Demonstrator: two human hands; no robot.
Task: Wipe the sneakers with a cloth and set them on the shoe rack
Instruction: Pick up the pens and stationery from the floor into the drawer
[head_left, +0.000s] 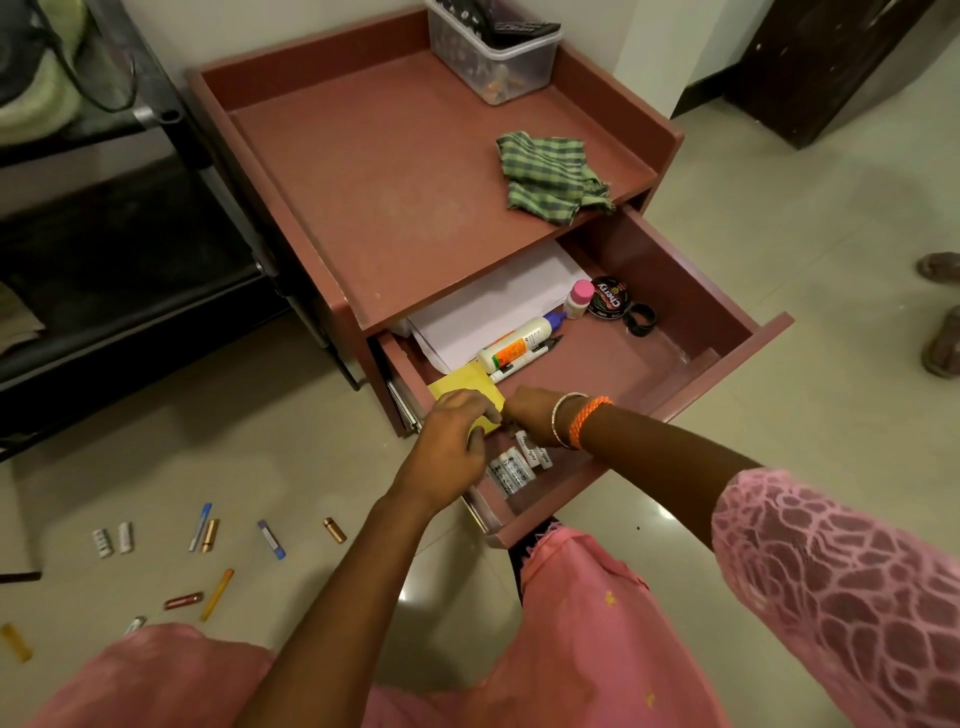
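A green checked cloth (550, 176) lies crumpled on the top of the reddish-brown cabinet (363, 171), near its right rim. No sneakers show plainly. Both my hands are down in the open drawer (691, 291) at its front left corner. My left hand (452, 436) lies over a yellow pad (462, 384) with its fingers curled on the pad's near edge. My right hand (530, 415), with bangles on the wrist, meets it at the pad's corner, just above several white batteries (511, 473). The right hand's fingertips are hidden.
The drawer also holds white papers (493, 312), a glue bottle (519, 348), a polish tin (610, 304) and a small pink-capped bottle (579, 299). A clear plastic box (493, 57) stands at the cabinet's back. Batteries and pens (208, 535) litter the floor at left. A black rack (130, 260) stands left; footwear (943, 343) lies at the right edge.
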